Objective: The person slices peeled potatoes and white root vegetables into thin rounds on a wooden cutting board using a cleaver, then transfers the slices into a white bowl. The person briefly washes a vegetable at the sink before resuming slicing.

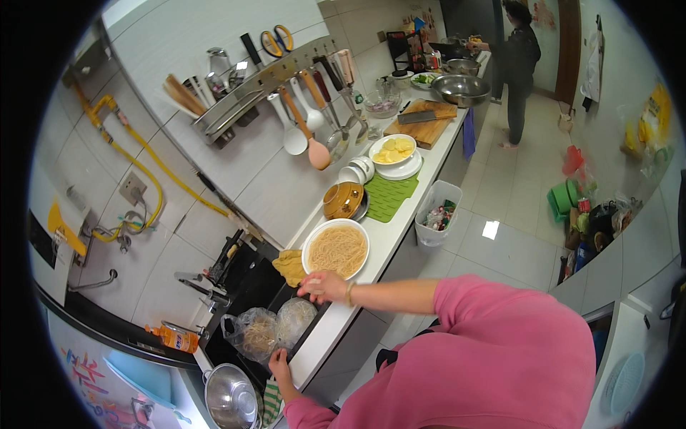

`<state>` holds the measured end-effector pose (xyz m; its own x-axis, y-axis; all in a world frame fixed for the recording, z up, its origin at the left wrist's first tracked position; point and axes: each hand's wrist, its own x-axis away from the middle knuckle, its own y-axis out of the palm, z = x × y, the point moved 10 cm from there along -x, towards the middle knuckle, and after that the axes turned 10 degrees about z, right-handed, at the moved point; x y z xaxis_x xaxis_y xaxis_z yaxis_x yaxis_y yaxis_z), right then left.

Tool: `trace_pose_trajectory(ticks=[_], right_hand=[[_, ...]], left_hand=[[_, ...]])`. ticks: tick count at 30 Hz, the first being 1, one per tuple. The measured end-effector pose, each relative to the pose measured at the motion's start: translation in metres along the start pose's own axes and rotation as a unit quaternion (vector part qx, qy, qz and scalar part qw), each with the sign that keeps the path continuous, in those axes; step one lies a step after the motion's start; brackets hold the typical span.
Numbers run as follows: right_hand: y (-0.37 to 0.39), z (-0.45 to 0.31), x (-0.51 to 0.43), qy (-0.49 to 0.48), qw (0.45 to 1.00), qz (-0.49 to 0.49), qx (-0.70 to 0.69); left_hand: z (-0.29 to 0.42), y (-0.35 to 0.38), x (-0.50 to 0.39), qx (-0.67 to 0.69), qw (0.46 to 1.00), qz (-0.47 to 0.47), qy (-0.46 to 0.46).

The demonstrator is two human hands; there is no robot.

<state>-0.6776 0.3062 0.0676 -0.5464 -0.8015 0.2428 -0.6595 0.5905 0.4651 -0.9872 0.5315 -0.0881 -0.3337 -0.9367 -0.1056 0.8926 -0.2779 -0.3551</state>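
Note:
My right hand, a bangle on its wrist, hovers over the sink's counter-side edge beside a white bowl of noodle-like pale shreds. Its fingers are slightly bent and blurred, with no clear object in them. Lower down, my left hand pinches the near edge of a clear plastic bag holding pale stringy food. A second clear bag with whitish contents lies against it. Both bags rest in the dark sink. A yellow cloth touches the bowl's side.
A metal colander and an orange soap bottle flank the sink near the faucet. Along the counter are a brown bowl, sliced potatoes and a cleaver on a cutting board. Another person stands far back.

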Motion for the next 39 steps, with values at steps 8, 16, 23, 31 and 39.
trace_pose_trajectory(ticks=[8, 16, 23, 31, 39], right_hand=[[-0.291, -0.191, -0.095, -0.240, 0.904, 0.263, 0.238], [-0.405, -0.322, -0.169, -0.496, 0.573, 0.165, 0.631], [-0.423, -0.321, -0.160, -0.435, 0.665, 0.136, 0.592], [-0.395, -0.167, -0.015, -0.173, 0.973, 0.133, 0.077], [-0.447, 0.075, 0.021, 0.211, 0.893, 0.258, -0.302]], left_hand=[[0.043, -0.018, 0.069, 0.031, 0.966, 0.252, 0.053], [0.139, 0.067, 0.205, 0.014, 0.911, 0.411, 0.032], [0.229, 0.160, 0.277, 0.081, 0.928, 0.363, -0.012], [0.290, 0.233, 0.237, 0.191, 0.949, 0.249, -0.011], [0.464, 0.471, 0.288, 0.106, 0.902, -0.212, 0.361]])
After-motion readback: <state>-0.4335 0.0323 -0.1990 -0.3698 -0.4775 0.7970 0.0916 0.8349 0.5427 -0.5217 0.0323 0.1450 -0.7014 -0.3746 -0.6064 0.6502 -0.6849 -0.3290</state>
